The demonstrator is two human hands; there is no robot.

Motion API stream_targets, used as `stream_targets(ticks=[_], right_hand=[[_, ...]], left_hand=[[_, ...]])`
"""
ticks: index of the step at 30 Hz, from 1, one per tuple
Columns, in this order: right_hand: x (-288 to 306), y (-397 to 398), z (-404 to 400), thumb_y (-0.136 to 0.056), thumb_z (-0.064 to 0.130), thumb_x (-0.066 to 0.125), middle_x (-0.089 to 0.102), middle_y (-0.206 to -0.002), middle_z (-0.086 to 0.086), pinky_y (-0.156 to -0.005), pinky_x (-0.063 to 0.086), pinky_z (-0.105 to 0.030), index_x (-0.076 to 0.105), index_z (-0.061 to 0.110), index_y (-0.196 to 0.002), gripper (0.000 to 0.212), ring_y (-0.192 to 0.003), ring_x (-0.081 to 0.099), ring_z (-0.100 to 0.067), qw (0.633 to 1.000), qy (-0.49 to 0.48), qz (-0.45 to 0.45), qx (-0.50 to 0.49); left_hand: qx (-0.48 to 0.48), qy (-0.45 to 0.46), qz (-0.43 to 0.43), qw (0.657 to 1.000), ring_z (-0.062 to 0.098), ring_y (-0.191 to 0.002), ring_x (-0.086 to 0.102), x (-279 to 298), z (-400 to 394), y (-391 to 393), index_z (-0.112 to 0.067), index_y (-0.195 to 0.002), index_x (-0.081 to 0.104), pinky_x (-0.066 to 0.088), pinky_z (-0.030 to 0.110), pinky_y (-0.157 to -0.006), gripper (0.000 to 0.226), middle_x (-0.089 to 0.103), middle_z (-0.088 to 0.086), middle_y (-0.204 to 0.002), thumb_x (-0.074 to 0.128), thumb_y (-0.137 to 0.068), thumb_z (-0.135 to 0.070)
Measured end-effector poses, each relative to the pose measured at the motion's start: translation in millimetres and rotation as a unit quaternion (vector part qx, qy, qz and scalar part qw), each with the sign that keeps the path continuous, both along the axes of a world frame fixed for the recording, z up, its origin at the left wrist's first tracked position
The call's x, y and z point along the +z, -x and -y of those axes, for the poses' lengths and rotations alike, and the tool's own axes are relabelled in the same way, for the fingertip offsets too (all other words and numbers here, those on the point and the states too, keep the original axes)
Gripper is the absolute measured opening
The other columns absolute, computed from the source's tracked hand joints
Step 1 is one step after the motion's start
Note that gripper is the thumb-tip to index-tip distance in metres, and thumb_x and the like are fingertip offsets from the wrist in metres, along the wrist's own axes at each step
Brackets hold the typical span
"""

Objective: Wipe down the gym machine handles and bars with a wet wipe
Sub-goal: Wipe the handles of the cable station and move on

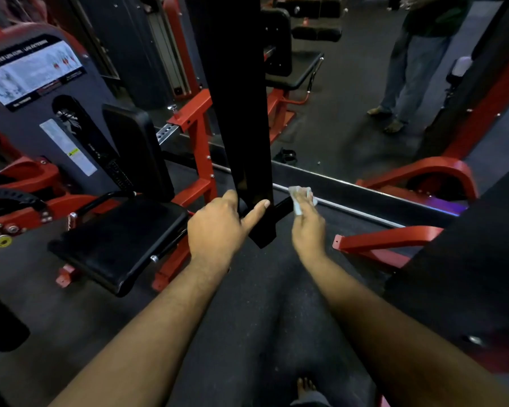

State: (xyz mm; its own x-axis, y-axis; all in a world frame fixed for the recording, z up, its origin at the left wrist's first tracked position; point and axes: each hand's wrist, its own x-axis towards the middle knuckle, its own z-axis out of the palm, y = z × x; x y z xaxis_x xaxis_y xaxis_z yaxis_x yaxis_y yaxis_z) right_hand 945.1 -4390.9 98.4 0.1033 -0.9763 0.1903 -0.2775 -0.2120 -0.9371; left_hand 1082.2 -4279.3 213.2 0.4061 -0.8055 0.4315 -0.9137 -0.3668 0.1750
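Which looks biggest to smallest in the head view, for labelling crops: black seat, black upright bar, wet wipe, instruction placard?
1. Black upright bar, though nearness inflates it.
2. Black seat.
3. Instruction placard.
4. Wet wipe, partly hidden in the right hand.

One head-worn view looks forward and steeply down along both forearms, close above the left hand (218, 221) gripping a black bar (244, 118), dark floor (247, 318) spreading just below that grip.

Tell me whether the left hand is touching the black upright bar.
Touching. In the head view the left hand wraps the lower end of the black upright bar, thumb and fingers on either side, while the right hand holds the wet wipe.
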Motion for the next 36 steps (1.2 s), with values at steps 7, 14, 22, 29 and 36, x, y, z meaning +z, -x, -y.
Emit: stream_targets(ticks=[7,14,22,29,36], right_hand=[[-11.9,-27.5,-69.8,-0.101,-0.004,0.049,0.061,-0.142,-0.001,-0.115,0.041,-0.027,0.060,0.015,-0.139,0.044,-0.135,0.052,-0.008,0.993,-0.048,0.104,0.042],[5.5,9.4,2.8,-0.100,0.017,0.042,0.062,-0.141,-0.007,-0.119,0.036,-0.042,0.064,0.012,-0.134,0.041,-0.136,0.052,-0.020,0.993,0.109,0.004,-0.047],[20.5,-3.8,23.6,-0.095,0.005,0.052,0.062,-0.135,-0.005,-0.126,0.015,-0.050,0.065,0.018,-0.123,0.033,-0.140,0.042,-0.026,0.926,0.168,-0.308,0.140],[26.6,14.0,3.6,-0.102,0.011,0.054,0.071,-0.115,0.001,-0.088,0.050,-0.031,0.069,0.016,-0.123,0.027,-0.108,0.063,-0.014,0.967,0.060,-0.110,0.223],[-29.0,20.9,1.7,-0.107,0.016,0.047,0.073,-0.111,-0.016,-0.086,0.057,-0.041,0.065,0.009,-0.120,0.023,-0.097,0.071,-0.030,0.879,-0.314,0.345,-0.100]], left_hand=[[0.001,0.015,0.007,1.000,0.020,-0.046,0.047,-0.7,-0.6,-8.8,-0.021,-0.071,0.038,0.021,0.027,-0.041,0.070,0.045,-0.005,-0.055,0.032,-0.087,-0.089],[-0.003,0.011,0.007,1.000,0.020,-0.047,0.052,-3.9,1.7,-5.4,-0.021,-0.073,0.039,0.037,0.029,-0.040,0.070,0.047,-0.005,-0.057,0.032,-0.089,-0.089],[-0.007,0.013,0.020,1.000,0.019,-0.046,0.050,-2.8,0.4,-6.9,-0.021,-0.073,0.041,0.027,0.026,-0.040,0.071,0.048,-0.005,-0.057,0.031,-0.088,-0.090],[-0.007,0.007,0.017,1.000,0.019,-0.047,0.050,-2.9,1.1,-6.3,-0.022,-0.072,0.039,0.028,0.027,-0.040,0.070,0.047,-0.005,-0.057,0.032,-0.088,-0.090],[0.006,0.007,0.002,1.000,0.021,-0.048,0.052,-1.6,2.1,-4.4,-0.020,-0.071,0.038,0.043,0.032,-0.042,0.070,0.044,-0.005,-0.055,0.034,-0.088,-0.089]])
